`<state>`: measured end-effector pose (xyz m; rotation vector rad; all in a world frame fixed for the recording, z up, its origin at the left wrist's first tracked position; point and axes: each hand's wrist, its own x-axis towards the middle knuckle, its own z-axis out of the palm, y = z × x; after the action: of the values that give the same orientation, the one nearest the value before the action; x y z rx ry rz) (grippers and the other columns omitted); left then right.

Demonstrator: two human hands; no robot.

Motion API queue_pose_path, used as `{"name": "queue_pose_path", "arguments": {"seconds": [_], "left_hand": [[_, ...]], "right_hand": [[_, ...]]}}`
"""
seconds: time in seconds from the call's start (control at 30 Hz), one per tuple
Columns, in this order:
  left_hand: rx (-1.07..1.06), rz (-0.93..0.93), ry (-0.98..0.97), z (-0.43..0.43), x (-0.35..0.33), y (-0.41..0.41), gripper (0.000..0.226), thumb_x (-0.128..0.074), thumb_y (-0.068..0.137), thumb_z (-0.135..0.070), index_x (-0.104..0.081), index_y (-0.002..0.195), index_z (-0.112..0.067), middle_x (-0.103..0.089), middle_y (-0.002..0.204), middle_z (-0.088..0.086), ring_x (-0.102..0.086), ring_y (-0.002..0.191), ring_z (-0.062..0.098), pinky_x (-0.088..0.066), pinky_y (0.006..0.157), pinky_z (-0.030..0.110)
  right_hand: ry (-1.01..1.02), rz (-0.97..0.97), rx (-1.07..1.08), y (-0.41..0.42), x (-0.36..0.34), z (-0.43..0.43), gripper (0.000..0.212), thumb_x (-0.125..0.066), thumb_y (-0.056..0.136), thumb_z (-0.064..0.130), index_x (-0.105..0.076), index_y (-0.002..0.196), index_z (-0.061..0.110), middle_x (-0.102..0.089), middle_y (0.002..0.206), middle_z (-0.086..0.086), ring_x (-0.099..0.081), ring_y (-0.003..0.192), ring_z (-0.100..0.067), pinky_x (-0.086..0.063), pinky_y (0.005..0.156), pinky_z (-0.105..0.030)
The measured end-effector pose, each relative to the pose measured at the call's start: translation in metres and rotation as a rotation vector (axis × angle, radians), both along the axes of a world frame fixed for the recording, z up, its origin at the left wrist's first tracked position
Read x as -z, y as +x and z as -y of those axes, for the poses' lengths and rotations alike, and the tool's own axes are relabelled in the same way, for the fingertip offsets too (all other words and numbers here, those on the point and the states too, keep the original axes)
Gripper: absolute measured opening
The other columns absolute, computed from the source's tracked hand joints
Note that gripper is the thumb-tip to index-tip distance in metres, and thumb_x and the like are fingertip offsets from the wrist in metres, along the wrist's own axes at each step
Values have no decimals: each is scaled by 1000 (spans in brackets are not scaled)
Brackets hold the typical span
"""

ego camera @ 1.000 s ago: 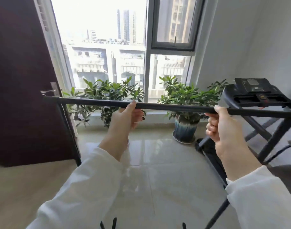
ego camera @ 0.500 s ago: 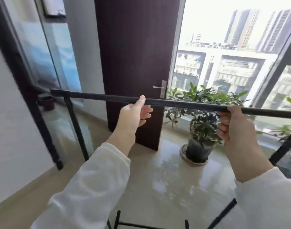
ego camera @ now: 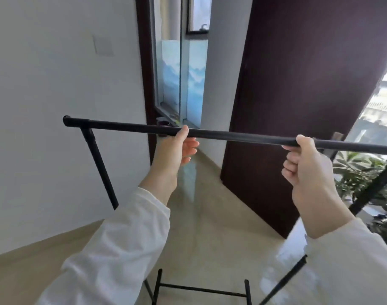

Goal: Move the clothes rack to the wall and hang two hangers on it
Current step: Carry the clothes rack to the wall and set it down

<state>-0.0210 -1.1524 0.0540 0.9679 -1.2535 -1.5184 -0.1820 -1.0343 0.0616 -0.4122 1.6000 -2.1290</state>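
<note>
The black metal clothes rack [ego camera: 238,135] fills the view, its top bar running from upper left to the right edge. My left hand [ego camera: 173,150] grips the bar near its middle from below, thumb over the top. My right hand [ego camera: 306,164] is closed around the bar further right. The rack's left upright [ego camera: 99,164] slants down beside the white wall [ego camera: 45,106]. Its lower crossbars [ego camera: 201,289] show near the bottom edge. No hangers are in view.
A dark brown door [ego camera: 298,95] stands open straight ahead on the right. Between it and the white wall a glass-panelled opening [ego camera: 179,73] leads onward. A potted plant [ego camera: 364,170] sits at the right edge by the window. The floor is glossy beige tile [ego camera: 210,227].
The view has swung left from the window and treadmill to the white wall and door. The rack has turned with me, both hands keeping their hold on the bar.
</note>
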Motion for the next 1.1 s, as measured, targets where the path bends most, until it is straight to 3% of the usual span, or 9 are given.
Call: {"name": "queue_pose_path", "arguments": {"seconds": [0.17,0.27,0.43,0.57,0.87,1.1], "left_hand": [[-123,-22,11,60,0,50,29,-49,90,-35,-60,68,-18,-65,46,-10,-59,63,6,-44,63,21],[-146,-38,12,105,0,89,30,-49,90,-35,-60,68,-18,-65,42,-12,-58,62,7,-43,62,20],[-161,-21,37,166,-1,141,28,-49,90,-36,-60,71,-19,-66,71,-5,-59,67,8,-44,65,21],[-208,-6,29,215,3,180,27,-49,89,-37,-61,72,-20,-66,75,-4,-60,70,8,-45,66,22],[-273,-10,29,318,5,245,28,-48,90,-35,-61,71,-18,-65,73,-3,-58,67,8,-43,64,20],[-381,-6,22,387,1,285,29,-50,89,-37,-61,71,-16,-65,72,-3,-58,67,8,-43,65,20]], "right_hand": [[11,-6,-90,41,-3,76,25,-50,87,30,-60,70,14,-33,40,10,-28,38,-5,-27,40,-15],[27,-5,-136,74,-5,127,24,-50,87,31,-61,75,13,-33,35,10,-27,37,-5,-27,39,-15],[75,-1,-185,118,-6,202,25,-49,86,31,-60,73,12,-31,32,9,-24,41,-7,-25,44,-19],[73,16,-246,151,-2,259,26,-48,88,29,-59,72,12,-30,30,6,-23,38,-6,-22,41,-19],[101,31,-328,215,3,372,29,-47,90,33,-60,72,14,-32,27,9,-25,35,-5,-24,43,-18],[77,55,-419,256,-2,442,27,-48,90,33,-59,74,15,-33,26,8,-29,32,-6,-26,36,-14]]}}
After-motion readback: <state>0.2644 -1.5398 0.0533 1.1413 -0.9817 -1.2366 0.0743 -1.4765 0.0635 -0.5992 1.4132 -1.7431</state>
